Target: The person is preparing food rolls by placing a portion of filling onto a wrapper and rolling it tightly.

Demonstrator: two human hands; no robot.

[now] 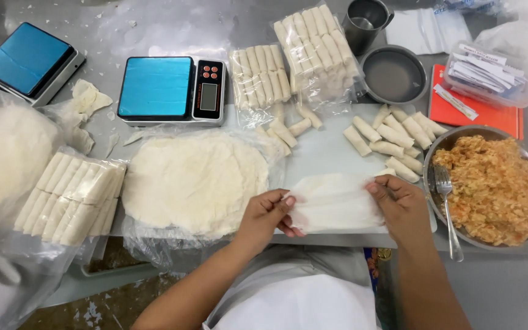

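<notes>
My left hand [268,215] and right hand [400,206] each pinch an edge of the thin white pastry sheet [336,203] over the grey worktop [322,150]; my fingertips hide its corners.

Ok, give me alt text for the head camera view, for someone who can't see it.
Left hand and right hand hold a thin white wrapper sheet by its two ends over a steel table. A stack of wrappers lies to the left, a bowl of orange filling with a fork to the right.
</notes>
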